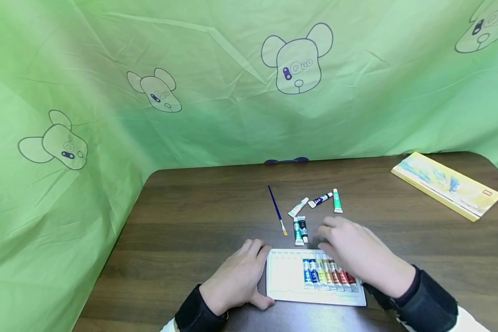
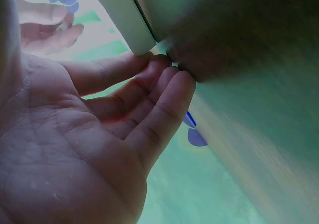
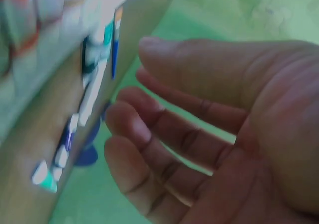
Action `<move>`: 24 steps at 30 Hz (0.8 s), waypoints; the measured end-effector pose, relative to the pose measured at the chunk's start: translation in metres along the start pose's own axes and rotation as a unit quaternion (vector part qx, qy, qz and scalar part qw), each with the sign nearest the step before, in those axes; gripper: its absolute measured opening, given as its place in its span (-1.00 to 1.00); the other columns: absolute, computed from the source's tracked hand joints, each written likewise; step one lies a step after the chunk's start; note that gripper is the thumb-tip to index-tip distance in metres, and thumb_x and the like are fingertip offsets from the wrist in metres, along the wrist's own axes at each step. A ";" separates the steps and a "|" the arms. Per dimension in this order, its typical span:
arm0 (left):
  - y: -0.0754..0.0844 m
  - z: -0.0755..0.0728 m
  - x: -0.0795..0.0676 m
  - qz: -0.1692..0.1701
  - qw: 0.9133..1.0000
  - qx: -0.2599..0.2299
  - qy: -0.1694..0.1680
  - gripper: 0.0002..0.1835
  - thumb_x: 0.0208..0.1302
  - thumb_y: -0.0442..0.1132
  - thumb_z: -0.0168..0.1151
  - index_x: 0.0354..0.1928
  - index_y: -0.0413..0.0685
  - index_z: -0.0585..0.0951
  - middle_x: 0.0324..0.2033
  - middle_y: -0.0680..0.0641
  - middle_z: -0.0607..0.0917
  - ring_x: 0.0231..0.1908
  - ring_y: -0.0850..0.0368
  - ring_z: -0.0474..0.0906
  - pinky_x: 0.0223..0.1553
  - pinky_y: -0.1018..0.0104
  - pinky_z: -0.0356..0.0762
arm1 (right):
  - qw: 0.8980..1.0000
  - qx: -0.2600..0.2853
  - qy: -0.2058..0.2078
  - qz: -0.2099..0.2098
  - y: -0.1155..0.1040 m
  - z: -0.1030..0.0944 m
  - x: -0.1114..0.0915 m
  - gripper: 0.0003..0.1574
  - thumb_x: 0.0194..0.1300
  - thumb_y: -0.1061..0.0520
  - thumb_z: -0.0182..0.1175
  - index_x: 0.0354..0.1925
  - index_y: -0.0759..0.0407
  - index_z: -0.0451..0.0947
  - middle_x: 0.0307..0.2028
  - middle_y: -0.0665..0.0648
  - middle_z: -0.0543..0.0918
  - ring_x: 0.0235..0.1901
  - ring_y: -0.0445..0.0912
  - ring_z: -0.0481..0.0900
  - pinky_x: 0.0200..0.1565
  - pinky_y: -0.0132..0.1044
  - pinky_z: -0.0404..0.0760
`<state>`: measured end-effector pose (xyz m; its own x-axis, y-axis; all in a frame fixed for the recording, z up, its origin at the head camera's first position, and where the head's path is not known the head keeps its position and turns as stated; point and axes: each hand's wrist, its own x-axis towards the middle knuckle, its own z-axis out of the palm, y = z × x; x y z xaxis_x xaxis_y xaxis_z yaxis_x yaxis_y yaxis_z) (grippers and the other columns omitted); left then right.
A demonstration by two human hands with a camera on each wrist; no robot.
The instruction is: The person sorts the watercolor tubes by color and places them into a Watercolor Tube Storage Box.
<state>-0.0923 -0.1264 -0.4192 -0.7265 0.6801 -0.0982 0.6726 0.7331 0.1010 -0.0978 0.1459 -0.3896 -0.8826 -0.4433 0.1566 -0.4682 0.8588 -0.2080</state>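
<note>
A white plastic tray (image 1: 284,276) lies on the table, with several paint tubes (image 1: 329,275) in a row on its right side, running from blues to reds. My left hand (image 1: 237,275) braces the tray's left side: fingertips touch the far corner, thumb lies by the near one. Its fingers (image 2: 167,102) look fairly straight in the left wrist view. Over the tray's far right part hovers my right hand (image 1: 358,249), slightly blurred, fingers loosely bent around nothing. Just beyond the tray, a green tube (image 1: 298,232) and a dark tube (image 1: 303,229) lie side by side.
Farther back are a white tube (image 1: 298,207), a dark purple tube (image 1: 320,199) and a light green tube (image 1: 337,201). Left of them lies a blue-handled paintbrush (image 1: 277,210). A flat yellow box (image 1: 446,184) sits far right. Green printed cloth (image 1: 216,124) hangs behind the table.
</note>
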 end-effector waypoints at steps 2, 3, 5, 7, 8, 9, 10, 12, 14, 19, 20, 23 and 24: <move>0.000 0.000 0.000 0.004 1.000 0.004 0.007 0.08 -0.14 0.37 0.62 0.35 -0.15 0.51 0.16 -0.03 0.58 0.11 0.15 0.45 0.23 0.35 0.55 | 1.000 0.007 -0.005 0.005 0.009 -0.004 0.004 -0.80 0.23 0.16 0.50 -0.14 0.01 0.79 -0.23 -0.03 0.71 -0.23 -0.09 0.72 -0.19 -0.08 0.75; 0.000 0.001 0.000 0.006 1.000 0.006 0.011 0.08 -0.15 0.37 0.62 0.34 -0.15 0.51 0.15 -0.02 0.58 0.10 0.15 0.46 0.23 0.36 0.55 | 1.000 0.009 -0.007 0.007 0.014 -0.006 0.006 -0.78 0.23 0.16 0.50 -0.13 0.04 0.79 -0.23 -0.02 0.71 -0.23 -0.08 0.72 -0.20 -0.06 0.74; 0.000 0.001 0.000 0.008 1.000 0.006 0.013 0.08 -0.15 0.37 0.62 0.33 -0.16 0.52 0.14 -0.03 0.58 0.10 0.15 0.46 0.22 0.36 0.56 | 1.000 0.015 -0.009 0.013 0.023 -0.008 0.009 -0.77 0.23 0.17 0.50 -0.11 0.06 0.78 -0.22 -0.01 0.72 -0.22 -0.06 0.73 -0.19 -0.03 0.74; -0.001 0.000 0.000 0.010 1.000 0.006 0.015 0.07 -0.15 0.37 0.62 0.33 -0.16 0.52 0.14 -0.03 0.59 0.09 0.15 0.46 0.22 0.36 0.56 | 1.000 0.020 -0.006 0.019 0.032 -0.010 0.011 -0.76 0.24 0.19 0.49 -0.09 0.09 0.78 -0.20 0.02 0.73 -0.19 -0.02 0.75 -0.16 0.01 0.73; -0.001 0.000 0.000 0.010 1.000 0.006 0.016 0.07 -0.15 0.36 0.62 0.33 -0.16 0.52 0.14 -0.02 0.59 0.09 0.15 0.46 0.22 0.36 0.56 | 1.000 0.021 -0.001 0.022 0.038 -0.010 0.012 -0.76 0.24 0.20 0.48 -0.09 0.11 0.78 -0.19 0.04 0.73 -0.18 0.00 0.75 -0.14 0.03 0.74; -0.001 0.000 -0.001 0.010 1.000 0.006 0.016 0.07 -0.15 0.36 0.62 0.32 -0.16 0.52 0.14 -0.02 0.59 0.09 0.15 0.46 0.22 0.36 0.56 | 0.999 0.022 0.002 0.026 0.043 -0.009 0.013 -0.76 0.25 0.21 0.47 -0.08 0.15 0.77 -0.18 0.08 0.74 -0.17 0.04 0.76 -0.12 0.06 0.73; -0.001 0.000 -0.001 0.008 1.000 0.005 0.014 0.07 -0.15 0.37 0.62 0.33 -0.16 0.52 0.14 -0.03 0.58 0.10 0.15 0.45 0.22 0.36 0.56 | 0.999 0.023 0.005 0.037 0.047 -0.009 0.015 -0.75 0.27 0.21 0.45 -0.07 0.19 0.77 -0.17 0.11 0.75 -0.15 0.07 0.76 -0.09 0.09 0.73; -0.001 -0.001 0.000 0.007 1.000 0.007 0.011 0.08 -0.14 0.37 0.61 0.34 -0.16 0.51 0.15 -0.03 0.58 0.10 0.14 0.45 0.23 0.35 0.55 | 0.998 0.023 0.008 0.057 0.059 -0.007 0.018 -0.73 0.28 0.22 0.43 -0.05 0.28 0.75 -0.15 0.21 0.76 -0.11 0.15 0.76 -0.04 0.15 0.71; -0.001 -0.001 0.000 0.005 1.000 0.008 0.006 0.09 -0.13 0.38 0.61 0.35 -0.17 0.51 0.17 -0.03 0.58 0.12 0.14 0.45 0.25 0.35 0.55 | 0.996 0.024 0.008 0.080 0.070 -0.005 0.021 -0.71 0.29 0.23 0.42 -0.04 0.35 0.73 -0.13 0.30 0.76 -0.08 0.23 0.75 -0.01 0.21 0.69; -0.001 0.001 0.000 0.006 1.000 0.003 0.004 0.08 -0.13 0.38 0.61 0.35 -0.16 0.51 0.16 -0.03 0.58 0.11 0.14 0.45 0.24 0.36 0.55 | 0.996 0.029 0.003 0.084 0.091 0.001 0.023 -0.61 0.31 0.22 0.40 0.05 0.41 0.69 -0.02 0.39 0.71 0.00 0.31 0.70 0.06 0.26 0.65; -0.001 0.001 0.000 0.007 1.000 0.002 0.007 0.07 -0.13 0.37 0.61 0.34 -0.16 0.52 0.16 -0.03 0.58 0.11 0.14 0.45 0.23 0.36 0.55 | 0.997 0.029 0.004 0.075 0.093 0.002 0.023 -0.59 0.32 0.22 0.39 0.08 0.41 0.69 -0.01 0.39 0.70 0.00 0.30 0.70 0.06 0.25 0.65; -0.001 0.001 -0.001 0.009 1.000 0.003 0.013 0.07 -0.15 0.37 0.62 0.33 -0.15 0.52 0.15 -0.02 0.58 0.10 0.15 0.45 0.23 0.36 0.55 | 0.998 0.028 0.008 0.046 0.095 0.005 0.025 -0.58 0.34 0.22 0.37 0.12 0.38 0.69 -0.03 0.35 0.69 -0.07 0.20 0.70 0.00 0.17 0.68; -0.001 0.001 -0.001 0.009 1.000 0.004 0.014 0.07 -0.15 0.37 0.61 0.33 -0.15 0.52 0.15 -0.02 0.58 0.10 0.14 0.45 0.23 0.36 0.55 | 0.999 0.028 0.009 0.041 0.095 0.005 0.026 -0.58 0.34 0.22 0.37 0.12 0.37 0.70 -0.05 0.33 0.68 -0.11 0.16 0.69 -0.04 0.14 0.68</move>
<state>-0.0923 -0.1273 -0.4198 -0.7175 0.6931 -0.0690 0.6868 0.7205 0.0953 -0.1653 0.2150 -0.4106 -0.9176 -0.3663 0.1546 -0.3960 0.8761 -0.2751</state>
